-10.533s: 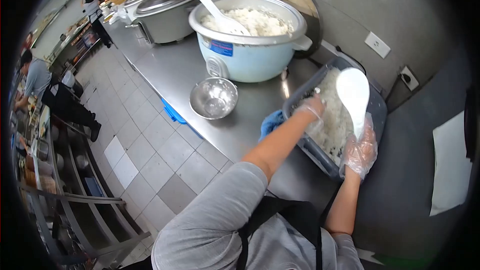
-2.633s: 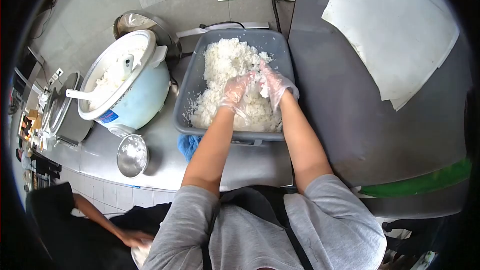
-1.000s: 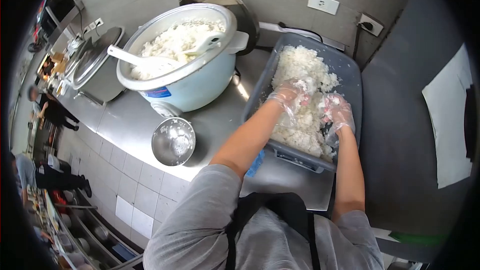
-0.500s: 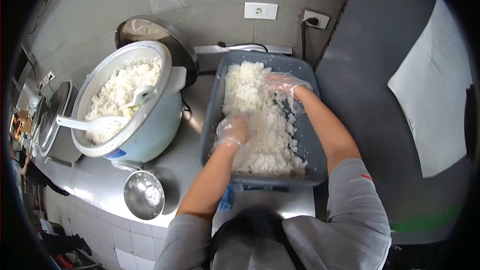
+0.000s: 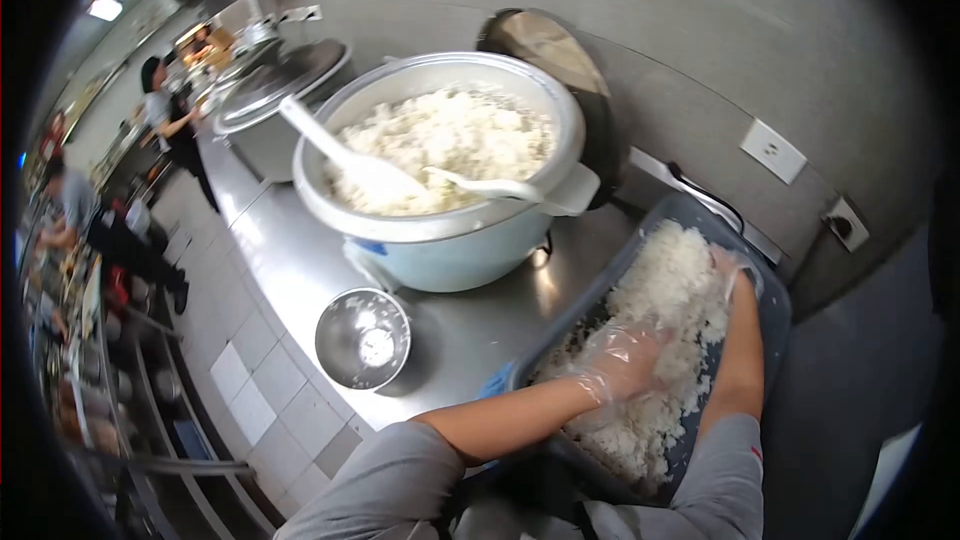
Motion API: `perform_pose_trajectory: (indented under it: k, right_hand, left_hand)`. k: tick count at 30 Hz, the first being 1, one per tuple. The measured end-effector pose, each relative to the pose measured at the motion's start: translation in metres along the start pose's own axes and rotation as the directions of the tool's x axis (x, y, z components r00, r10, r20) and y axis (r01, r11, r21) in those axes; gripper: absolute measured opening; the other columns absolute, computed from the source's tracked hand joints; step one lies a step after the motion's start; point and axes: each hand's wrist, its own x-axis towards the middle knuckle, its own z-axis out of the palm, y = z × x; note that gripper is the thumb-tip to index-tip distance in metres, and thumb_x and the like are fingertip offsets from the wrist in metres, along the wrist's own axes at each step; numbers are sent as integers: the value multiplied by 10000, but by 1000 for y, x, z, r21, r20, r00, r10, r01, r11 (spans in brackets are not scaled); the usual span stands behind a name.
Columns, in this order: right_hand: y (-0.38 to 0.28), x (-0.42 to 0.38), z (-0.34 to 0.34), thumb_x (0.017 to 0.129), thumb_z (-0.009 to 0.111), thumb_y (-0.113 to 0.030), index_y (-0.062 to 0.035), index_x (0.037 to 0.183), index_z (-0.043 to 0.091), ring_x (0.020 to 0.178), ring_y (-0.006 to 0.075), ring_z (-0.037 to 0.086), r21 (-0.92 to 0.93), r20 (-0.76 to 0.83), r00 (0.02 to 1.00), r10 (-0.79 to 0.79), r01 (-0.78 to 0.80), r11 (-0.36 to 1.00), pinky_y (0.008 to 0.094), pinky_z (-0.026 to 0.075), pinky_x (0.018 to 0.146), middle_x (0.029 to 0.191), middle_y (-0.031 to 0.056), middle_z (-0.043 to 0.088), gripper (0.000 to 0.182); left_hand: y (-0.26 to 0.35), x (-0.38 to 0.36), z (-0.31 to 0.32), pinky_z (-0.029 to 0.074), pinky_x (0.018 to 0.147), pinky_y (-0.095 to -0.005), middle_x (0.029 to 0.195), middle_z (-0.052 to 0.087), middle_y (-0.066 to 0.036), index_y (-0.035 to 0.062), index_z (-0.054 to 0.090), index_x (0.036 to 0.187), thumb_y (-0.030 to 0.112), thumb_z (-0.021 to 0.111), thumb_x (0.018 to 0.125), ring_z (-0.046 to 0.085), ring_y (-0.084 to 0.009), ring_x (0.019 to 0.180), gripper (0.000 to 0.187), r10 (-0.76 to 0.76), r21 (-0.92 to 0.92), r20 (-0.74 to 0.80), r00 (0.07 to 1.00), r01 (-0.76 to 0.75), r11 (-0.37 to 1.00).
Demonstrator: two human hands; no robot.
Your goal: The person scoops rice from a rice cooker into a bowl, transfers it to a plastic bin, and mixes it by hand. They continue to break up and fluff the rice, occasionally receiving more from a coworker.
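White cooked rice (image 5: 672, 275) lies in a long mound in a grey plastic tub (image 5: 570, 325). My left hand (image 5: 622, 360), in a clear plastic glove, rests on the near part of the mound. Its fingers are stretched out over the rice, slightly blurred. At the tub's far right side, my right hand (image 5: 730, 275) wears the same kind of glove and presses against the edge of the rice. Its fingers look extended, though the tips are partly hidden by rice and glove.
A large rice cooker (image 5: 450, 250), full of rice, holds a white rice paddle (image 5: 350, 155) and another white-handled utensil (image 5: 485, 185). A metal bowl (image 5: 362, 340) stands near the counter's edge. Behind are a lidded pot (image 5: 285, 90) and two people (image 5: 175, 125) farther off.
The view has swung left, so the cooker now sits centrally and the tub at lower right. Both hands stay in the tub; my left hand's fingers now reach across the rice.
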Motion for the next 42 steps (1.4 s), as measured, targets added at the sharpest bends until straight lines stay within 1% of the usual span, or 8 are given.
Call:
perform_pose_trajectory:
  k: [8, 14, 19, 23, 29, 33, 38, 42]
  right_hand:
    - [13, -42, 27, 891, 411, -509, -58, 1291, 469, 1179, 281, 464, 439, 96, 990, 107, -139, 888, 351, 368, 979, 1314, 124, 481, 606]
    - [26, -87, 78, 864, 483, -473, -51, 1223, 536, 1051, 279, 521, 903, 201, 978, -49, -166, 396, 377, 432, 874, 1193, 133, 548, 557]
    - [51, -108, 119, 853, 556, -366, -39, 1263, 485, 1015, 275, 529, 783, 348, 899, 266, -435, 446, 408, 453, 802, 1171, 130, 551, 530]
    - [83, -84, 194, 903, 462, -376, -114, 1312, 428, 1126, 247, 474, 924, 236, 971, -42, -211, 318, 422, 405, 896, 1283, 49, 469, 487]
    - [19, -204, 146, 840, 513, -445, -98, 1365, 312, 1159, 305, 452, 936, 351, 931, -103, -344, 73, 476, 436, 861, 1305, 150, 420, 660]
    - [-54, -271, 94, 797, 516, -507, -43, 1389, 269, 1152, 301, 468, 887, 462, 883, 83, -460, -37, 453, 473, 808, 1289, 211, 418, 792]
    - [-87, -303, 45, 912, 455, -350, -54, 1392, 292, 1025, 239, 548, 931, -7, 954, -298, -102, -350, 388, 534, 708, 1258, 185, 454, 587]
    - [-72, -295, 33, 860, 591, -142, -19, 1322, 373, 922, 208, 584, 965, -84, 991, -101, 56, -256, 353, 539, 677, 1109, 139, 557, 526]
  left_hand:
    - [7, 3, 2, 291, 1059, -406, 1409, 305, -231, 94, 306, 1386, 355, 727, 703, 355, -346, 1280, 844, 2, -122, -77, 997, -11, 992]
    - [10, 11, 14, 302, 1053, -403, 1405, 288, -263, 81, 238, 1410, 318, 780, 633, 350, -384, 1273, 977, -52, -130, -88, 995, 40, 991]
    - [1, 26, 22, 298, 1060, -401, 1421, 212, -300, 64, 117, 1435, 365, 813, 564, 354, -409, 1266, 1155, -70, -82, 60, 996, 74, 994]
    - [-10, 35, 34, 253, 1088, -401, 1435, 151, -316, 59, -9, 1445, 445, 831, 494, 309, -421, 1289, 1325, -100, -57, 184, 978, 112, 992]
    - [-19, 48, 49, 151, 1124, -379, 1461, 129, -272, -15, 6, 1427, 585, 807, 414, 72, -397, 1371, 1424, 23, -7, 244, 970, -22, 1000]
    - [-13, 43, 47, 272, 1081, -394, 1450, 109, -309, 133, 146, 1449, 481, 833, 370, 225, -408, 1336, 1326, -54, -29, 175, 983, 60, 998]
    - [-28, 59, 47, 393, 991, -372, 1312, 448, -226, 84, 298, 1385, 377, 862, 459, 446, -322, 1219, 1123, 161, -158, 64, 985, -149, 976]
    - [-32, 62, 51, 459, 903, -326, 1198, 557, -97, 79, 411, 1317, 15, 765, 642, 550, -191, 1061, 765, 222, -777, -71, 972, -194, 599]
